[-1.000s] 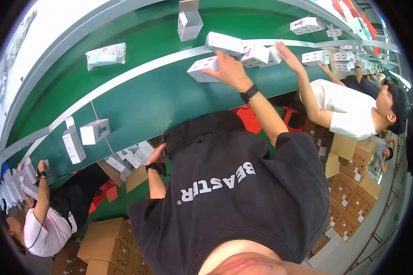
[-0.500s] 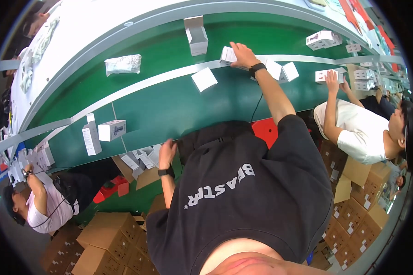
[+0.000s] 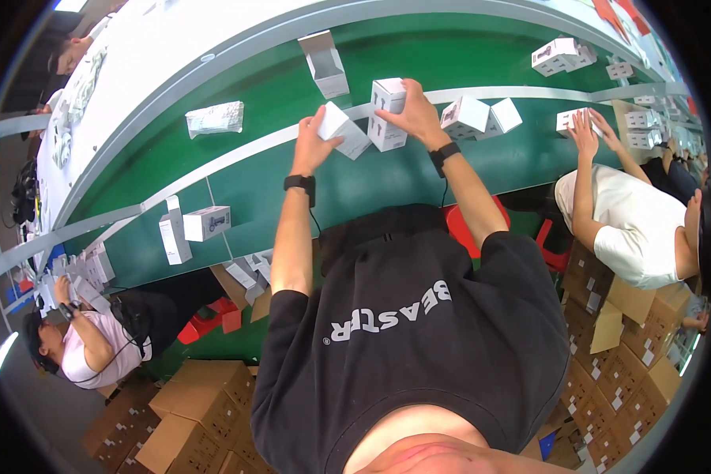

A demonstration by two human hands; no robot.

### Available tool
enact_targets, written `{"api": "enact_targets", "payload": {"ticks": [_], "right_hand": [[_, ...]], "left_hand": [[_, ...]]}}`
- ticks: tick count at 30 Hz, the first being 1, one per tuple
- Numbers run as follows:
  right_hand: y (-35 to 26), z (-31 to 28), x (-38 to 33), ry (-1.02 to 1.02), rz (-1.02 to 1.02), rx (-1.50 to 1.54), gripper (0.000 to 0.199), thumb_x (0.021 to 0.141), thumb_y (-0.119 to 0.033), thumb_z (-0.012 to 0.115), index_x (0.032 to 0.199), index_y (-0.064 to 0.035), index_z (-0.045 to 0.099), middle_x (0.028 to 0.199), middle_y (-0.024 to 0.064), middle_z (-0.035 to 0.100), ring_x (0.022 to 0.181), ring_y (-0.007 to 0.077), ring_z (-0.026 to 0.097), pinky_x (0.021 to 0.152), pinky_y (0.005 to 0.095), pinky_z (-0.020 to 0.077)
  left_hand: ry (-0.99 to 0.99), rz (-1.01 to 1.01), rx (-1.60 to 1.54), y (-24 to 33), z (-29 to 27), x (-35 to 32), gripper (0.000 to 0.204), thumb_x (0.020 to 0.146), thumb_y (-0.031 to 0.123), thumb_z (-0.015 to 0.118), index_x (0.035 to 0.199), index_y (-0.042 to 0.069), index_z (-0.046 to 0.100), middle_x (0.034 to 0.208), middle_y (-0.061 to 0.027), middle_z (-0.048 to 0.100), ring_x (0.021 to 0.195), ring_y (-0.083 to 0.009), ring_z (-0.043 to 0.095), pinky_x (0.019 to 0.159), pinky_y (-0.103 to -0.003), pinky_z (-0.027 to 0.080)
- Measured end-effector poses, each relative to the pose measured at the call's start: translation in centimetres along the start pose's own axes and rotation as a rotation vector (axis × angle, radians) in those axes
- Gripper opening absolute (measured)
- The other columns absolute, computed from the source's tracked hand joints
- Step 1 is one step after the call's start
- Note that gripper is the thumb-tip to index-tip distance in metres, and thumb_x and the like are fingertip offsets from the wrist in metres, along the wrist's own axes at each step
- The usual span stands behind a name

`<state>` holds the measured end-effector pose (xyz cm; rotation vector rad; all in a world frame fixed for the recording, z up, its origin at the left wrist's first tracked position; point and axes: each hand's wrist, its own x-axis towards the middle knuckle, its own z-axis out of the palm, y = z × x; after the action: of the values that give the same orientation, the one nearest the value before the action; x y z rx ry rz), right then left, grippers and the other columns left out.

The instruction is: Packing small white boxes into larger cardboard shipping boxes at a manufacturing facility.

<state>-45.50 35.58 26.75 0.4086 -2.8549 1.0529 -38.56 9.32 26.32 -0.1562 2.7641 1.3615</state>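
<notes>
My right hand (image 3: 419,118) grips a white printed carton (image 3: 388,130) by its right side, thumb across the front. Just left of it, my left hand (image 3: 312,150) is closed around the left side of a tilted plain white carton (image 3: 343,133), thumb along its lower edge. Both cartons are at the metal rail, near edge side of the green belt. To the right of my right hand, a white carton (image 3: 464,117) and another white carton (image 3: 505,118) lie close together. An open carton (image 3: 325,71) with a raised flap stands beyond my left hand.
A bubble-wrapped packet (image 3: 215,119) lies on the green belt (image 3: 268,95). Two cartons, one upright (image 3: 175,238) and one lying (image 3: 208,223), are at the left. Co-workers sit on both sides; the right one handles a carton (image 3: 567,121). Brown shipping boxes (image 3: 205,395) are stacked behind.
My left hand has risen from the table's near edge and taken hold of the plain carton. My right hand has drawn the printed carton nearer, and it now shows its long side.
</notes>
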Motion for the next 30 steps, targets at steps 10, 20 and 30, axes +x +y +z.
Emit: {"api": "enact_targets", "payload": {"ticks": [10,20,30], "right_hand": [[-3.4,4.6,-7.6,0.038,-0.203,0.152,0.048,0.084,-0.020,0.075,0.124,-0.0065,0.053,0.143,0.0156,0.041,0.105,0.0303,0.060,0.087,0.0404,0.0537],[0.6,-1.6,-5.5,-0.280,-0.507,0.173,0.063,0.076,-0.017,0.079,0.131,-0.0065,0.050,0.147,0.0156,0.043,0.114,0.0327,0.057,0.097,0.0413,0.0494],[10.1,-14.2,0.1,-0.530,-0.190,-0.555,0.073,0.069,-0.022,0.078,0.136,-0.0089,0.050,0.130,0.0201,0.053,0.108,0.0387,0.061,0.093,0.0430,0.0516]], "left_hand": [[-0.052,0.147,0.178,1.1,-1.3,-3.5,0.095,0.062,0.009,0.085,0.147,0.013,0.042,0.133,-0.0192,0.046,0.123,-0.0378,0.048,0.106,-0.042,0.043],[-0.082,0.527,0.522,3.3,0.5,-1.7,0.091,0.066,0.034,0.086,0.144,0.017,0.044,0.127,-0.0125,0.053,0.125,-0.0362,0.045,0.098,-0.045,0.049],[0.048,0.277,0.548,2.8,2.3,-3.0,0.082,0.070,0.044,0.083,0.141,0.021,0.049,0.126,-0.0087,0.055,0.120,-0.0328,0.047,0.086,-0.044,0.054]]}}
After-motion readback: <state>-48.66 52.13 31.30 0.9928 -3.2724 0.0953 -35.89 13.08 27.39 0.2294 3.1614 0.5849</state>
